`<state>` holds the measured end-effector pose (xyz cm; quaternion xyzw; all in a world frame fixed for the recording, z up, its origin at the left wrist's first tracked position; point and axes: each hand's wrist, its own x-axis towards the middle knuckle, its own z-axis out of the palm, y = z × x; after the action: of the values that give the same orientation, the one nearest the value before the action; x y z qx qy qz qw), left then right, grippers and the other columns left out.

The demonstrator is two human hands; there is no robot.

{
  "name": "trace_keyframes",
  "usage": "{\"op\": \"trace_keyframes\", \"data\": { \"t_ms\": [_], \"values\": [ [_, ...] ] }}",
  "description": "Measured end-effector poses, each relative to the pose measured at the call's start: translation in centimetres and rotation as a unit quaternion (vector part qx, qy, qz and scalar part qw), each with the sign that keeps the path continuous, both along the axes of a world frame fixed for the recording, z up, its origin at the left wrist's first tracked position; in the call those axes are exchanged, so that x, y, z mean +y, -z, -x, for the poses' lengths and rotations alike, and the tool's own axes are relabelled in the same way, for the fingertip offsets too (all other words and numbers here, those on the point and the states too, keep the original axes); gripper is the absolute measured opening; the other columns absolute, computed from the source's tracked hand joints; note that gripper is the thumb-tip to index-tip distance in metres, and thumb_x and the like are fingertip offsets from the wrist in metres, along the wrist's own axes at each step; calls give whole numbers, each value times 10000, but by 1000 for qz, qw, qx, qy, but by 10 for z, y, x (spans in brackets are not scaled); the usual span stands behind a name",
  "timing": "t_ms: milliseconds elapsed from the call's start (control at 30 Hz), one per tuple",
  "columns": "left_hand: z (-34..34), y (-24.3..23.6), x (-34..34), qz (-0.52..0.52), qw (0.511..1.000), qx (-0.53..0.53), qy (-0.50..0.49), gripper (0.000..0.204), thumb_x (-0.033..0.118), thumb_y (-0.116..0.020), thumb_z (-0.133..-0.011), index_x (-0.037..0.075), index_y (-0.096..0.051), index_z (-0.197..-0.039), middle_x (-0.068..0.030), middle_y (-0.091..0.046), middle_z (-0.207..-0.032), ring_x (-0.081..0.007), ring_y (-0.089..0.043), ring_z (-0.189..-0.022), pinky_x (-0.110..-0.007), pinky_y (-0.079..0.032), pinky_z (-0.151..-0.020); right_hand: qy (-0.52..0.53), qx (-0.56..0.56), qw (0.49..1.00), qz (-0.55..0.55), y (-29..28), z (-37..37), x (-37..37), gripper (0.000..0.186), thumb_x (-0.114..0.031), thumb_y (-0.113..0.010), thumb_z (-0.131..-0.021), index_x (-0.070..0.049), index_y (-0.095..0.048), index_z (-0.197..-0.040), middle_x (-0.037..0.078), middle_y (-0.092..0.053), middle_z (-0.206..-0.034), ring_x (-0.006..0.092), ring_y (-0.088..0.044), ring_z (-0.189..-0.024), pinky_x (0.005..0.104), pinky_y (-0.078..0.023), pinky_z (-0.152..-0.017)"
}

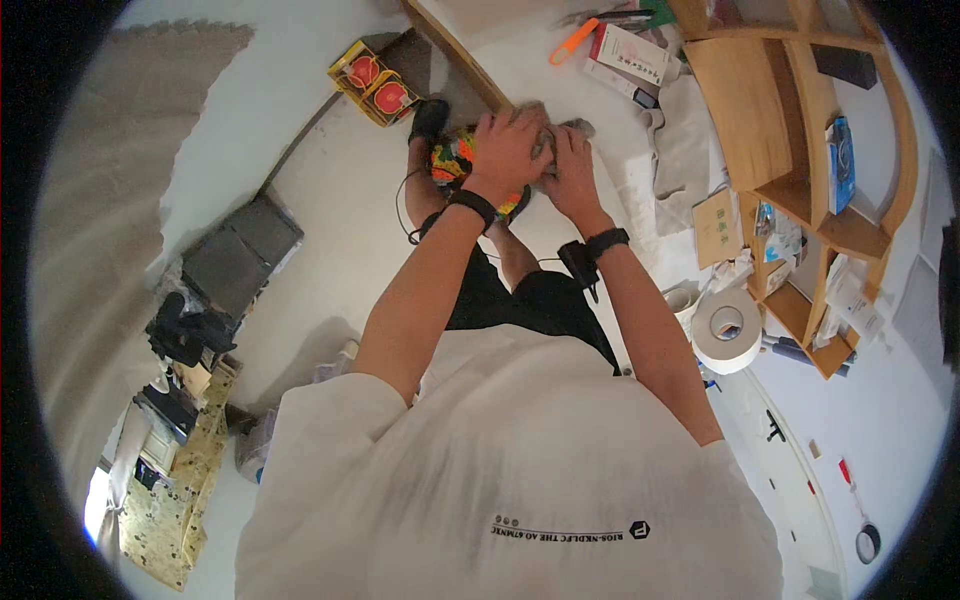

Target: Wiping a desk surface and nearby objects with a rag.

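Both my hands meet over the desk's near edge, at a crumpled grey-brown cloth (584,127). My left hand (508,150) lies across the cloth with bent fingers closed on it; its fingertips are slightly blurred. Beside it, my right hand (572,180) pinches the cloth between thumb and fingers. Most of the cloth is hidden under the hands. Below my left hand shows a brightly patterned orange, green and yellow thing (452,156), perhaps a shoe, partly covered. A dark shoe (429,118) is on my left foot.
Right of my hands stands a wooden shelf (740,110), with a paper roll (727,331) nearby. An orange-handled tool (573,42) and a white-and-red box (632,54) lie ahead. A yellow-and-red carton (372,82) sits at the far left; a dark grey case (240,255) stands left.
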<state>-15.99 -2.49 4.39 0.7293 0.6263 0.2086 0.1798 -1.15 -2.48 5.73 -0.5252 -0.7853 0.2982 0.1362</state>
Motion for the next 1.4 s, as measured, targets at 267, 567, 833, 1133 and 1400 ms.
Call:
{"op": "trace_keyframes", "data": {
  "t_ms": [267,567,833,1133,1400],
  "values": [
    [-18,3,2,-23,994,-3,-103,435,337,-583,-742,56,-650,-1066,-84,-629,-1111,-286,-528,-1042,-442,-387,-896,33,9,999,4,16,5,-7,651,-146,-700,-690,-6,-434,-1267,221,-469,-1194,437,-434,-1121,514,-357,-983],
    [-54,-3,-46,17,997,-71,16,457,336,-574,-779,20,-618,-1107,-114,-589,-1172,-323,-495,-1054,-471,-389,-923,88,30,994,61,5,-44,-67,724,-101,-738,-647,-19,-407,-1286,222,-460,-1202,446,-435,-1099,522,-356,-968],
    [-68,-3,-67,75,997,-25,20,543,352,-533,-842,31,-524,-1279,-102,-486,-1359,-356,-438,-1199,-495,-336,-1027,101,55,991,71,-5,-54,-74,734,-121,-778,-638,-35,-436,-1282,216,-474,-1206,443,-476,-1110,483,-415,-935],
    [-67,-14,-61,150,986,54,50,582,358,-487,-897,53,-412,-1386,-102,-372,-1458,-399,-427,-1201,-486,-415,-979,124,64,988,64,17,-59,-65,528,-107,-663,-707,-40,-495,-1203,244,-487,-1202,442,-458,-1112,491,-392,-949],
    [-57,17,-23,279,956,-7,84,525,462,-428,-921,1,-573,-1127,-274,-567,-1167,-478,-567,-988,-524,-456,-868,168,159,973,4,-27,-90,-21,416,-36,-672,-629,-46,-589,-1037,188,-582,-994,408,-554,-994,441,-455,-894]
  ]
}}
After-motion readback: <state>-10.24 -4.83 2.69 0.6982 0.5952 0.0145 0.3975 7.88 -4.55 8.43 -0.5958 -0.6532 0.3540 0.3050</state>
